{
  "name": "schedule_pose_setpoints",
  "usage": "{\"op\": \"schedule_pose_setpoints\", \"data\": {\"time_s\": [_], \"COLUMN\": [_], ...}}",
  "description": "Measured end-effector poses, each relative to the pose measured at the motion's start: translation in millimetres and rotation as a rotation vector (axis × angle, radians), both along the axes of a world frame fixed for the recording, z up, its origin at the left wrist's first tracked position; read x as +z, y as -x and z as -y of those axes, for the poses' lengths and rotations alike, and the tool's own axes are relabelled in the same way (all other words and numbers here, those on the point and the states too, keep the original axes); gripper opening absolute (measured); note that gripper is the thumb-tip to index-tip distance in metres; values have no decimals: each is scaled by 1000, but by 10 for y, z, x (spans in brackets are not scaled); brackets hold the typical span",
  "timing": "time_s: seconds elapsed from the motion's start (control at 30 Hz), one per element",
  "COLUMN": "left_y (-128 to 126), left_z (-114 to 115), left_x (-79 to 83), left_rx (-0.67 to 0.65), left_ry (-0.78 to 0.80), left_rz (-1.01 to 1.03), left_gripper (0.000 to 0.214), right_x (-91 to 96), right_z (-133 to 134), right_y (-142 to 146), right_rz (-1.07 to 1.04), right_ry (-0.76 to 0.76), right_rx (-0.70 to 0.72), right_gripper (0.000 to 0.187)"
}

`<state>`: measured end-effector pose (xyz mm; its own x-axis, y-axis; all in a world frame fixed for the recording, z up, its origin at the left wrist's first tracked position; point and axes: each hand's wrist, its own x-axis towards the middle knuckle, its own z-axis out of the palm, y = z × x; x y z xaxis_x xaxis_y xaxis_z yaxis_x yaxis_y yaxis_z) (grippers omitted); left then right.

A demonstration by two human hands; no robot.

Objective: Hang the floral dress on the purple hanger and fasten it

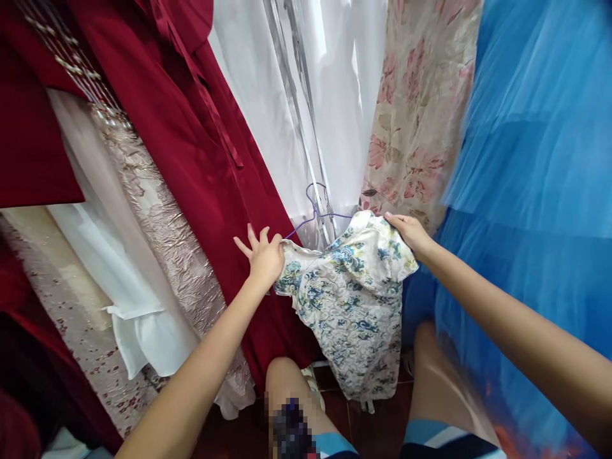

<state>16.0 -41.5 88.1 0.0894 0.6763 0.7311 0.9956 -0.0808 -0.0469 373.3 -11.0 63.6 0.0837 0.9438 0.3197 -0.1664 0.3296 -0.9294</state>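
Note:
A white short-sleeved top (356, 306) with a blue and yellow floral print hangs in front of me on a thin purple hanger (315, 215). My left hand (268, 256) pinches its left shoulder near the end of the hanger, with the other fingers spread outward. At the opposite shoulder, my right hand (408, 233) grips the fabric between thumb and fingers. The hanger's hook points up and is not held by either hand. Between the two hands the neckline is stretched out, and the lower part of the top hangs down toward the floor.
Long garments surround me: a dark red dress (191, 159) and a brocade dress (162, 229) on the left, white fabric (335, 95) with grey ribbons behind, a pink-flowered dress (421, 108), and a blue tulle gown (535, 159) on the right. My knees and a tiled floor (377, 424) show below.

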Motion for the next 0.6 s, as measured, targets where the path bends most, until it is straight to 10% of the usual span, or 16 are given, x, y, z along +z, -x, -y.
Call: {"op": "schedule_pose_setpoints", "data": {"time_s": [0.13,0.33,0.6], "left_y": [100,518,389], "left_z": [4,0,419], "left_x": [-36,-434,-924], "left_rx": [106,243,-61], "left_ry": [91,324,-10], "left_rz": [113,185,130], "left_gripper": [33,26,30], "right_x": [369,431,306], "right_z": [55,442,1357], "right_y": [250,714,716], "right_rz": [105,389,469], "right_ry": [-35,-51,-141], "right_rx": [-64,269,536], "right_gripper": [42,42,34]}}
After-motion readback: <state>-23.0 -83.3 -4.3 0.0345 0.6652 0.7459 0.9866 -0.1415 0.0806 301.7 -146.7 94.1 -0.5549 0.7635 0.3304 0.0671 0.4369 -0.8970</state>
